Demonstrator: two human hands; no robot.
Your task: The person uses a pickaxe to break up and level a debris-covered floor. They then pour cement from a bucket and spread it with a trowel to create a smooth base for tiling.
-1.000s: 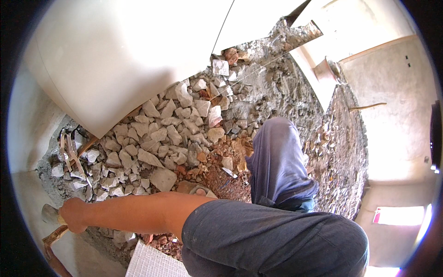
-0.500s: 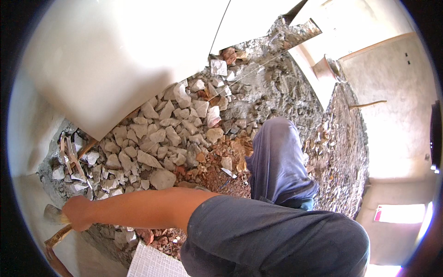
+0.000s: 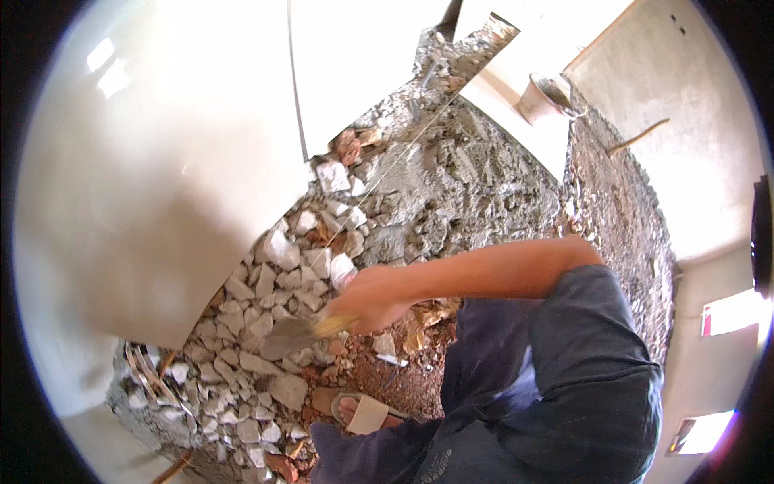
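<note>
My right hand is wrapped round the yellowish handle of a trowel. The trowel's grey blade points left, just above a bed of broken stones; motion blur hides whether it touches them. The bare forearm reaches in from the right, out of a dark sleeve. Beyond the hand lies rough, wet grey mortar. A taut string runs slantwise over mortar and stones. Nothing of my left hand shows.
A smooth pale wall borders the stones on the left. My sandalled foot stands on reddish rubble. A bucket is at the upper right, near a thin stick. Wood strips lie at the lower left.
My right hand has swung with the trowel from the far lower left to above the middle of the stones. The view has shifted, and my sandalled foot now shows clearly.
</note>
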